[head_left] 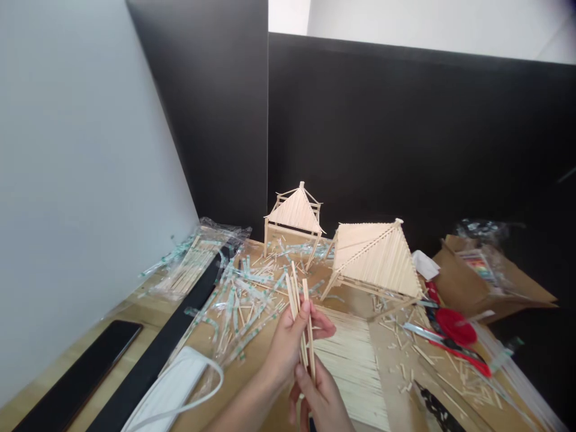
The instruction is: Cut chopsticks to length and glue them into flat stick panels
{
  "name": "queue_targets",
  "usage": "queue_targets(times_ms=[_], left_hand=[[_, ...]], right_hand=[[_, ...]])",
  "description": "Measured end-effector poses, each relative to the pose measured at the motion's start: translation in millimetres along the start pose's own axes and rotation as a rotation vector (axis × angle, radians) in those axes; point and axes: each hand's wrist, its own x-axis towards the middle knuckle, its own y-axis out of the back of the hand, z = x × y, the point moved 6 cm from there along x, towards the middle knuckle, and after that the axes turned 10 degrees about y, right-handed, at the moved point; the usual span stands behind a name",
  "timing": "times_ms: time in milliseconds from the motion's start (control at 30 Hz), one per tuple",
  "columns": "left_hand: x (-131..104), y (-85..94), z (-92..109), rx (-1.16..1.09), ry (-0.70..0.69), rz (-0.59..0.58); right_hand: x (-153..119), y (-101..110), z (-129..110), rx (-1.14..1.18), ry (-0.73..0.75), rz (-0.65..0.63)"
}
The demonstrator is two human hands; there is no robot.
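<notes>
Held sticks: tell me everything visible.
At least three slim sticks, straight, pale, seemingly wood; exact count unclear. They are tilted, almost parallel, tops spread apart. The left hand grips them around mid-length; the right hand holds them lower down. They are in front of the roofed models.

left hand [287, 331]: bare, slim-fingered | left forearm [248, 396]: bare as far as frame edge, narrowing toward the hand | right hand [322, 394]: bare, slim-fingered, cropped at bottom edge
</notes>
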Motion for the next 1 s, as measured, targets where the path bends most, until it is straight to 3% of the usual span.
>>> queue_targets(times_ms=[100,200,333,433,833,1000], left_hand=[[0,-5.3,-4,-0.021,0.049,-0.056],[1,-3.2,4,-0.036,0.061,-0.108],[2,6.5,22,-0.043,-0.029,-0.080],[1,7.7,24,-0.051,-0.022,-0.083],[-11,-9.4,14,-0.055,0.111,-0.145],[-11,-6.9,12,-0.036,0.094,-0.171]], right_hand=[[-2,-1,11,0.002,-0.057,0.024],[-6,-3,21,-0.018,-0.107,0.021],[-13,-8,29,-0.029,-0.117,-0.031],[-17,-10,33,0.026,-0.162,-0.059],[-12,-1,2,0.147,-0.047,-0.101],[-14,3,1,0.143,-0.049,-0.118]])
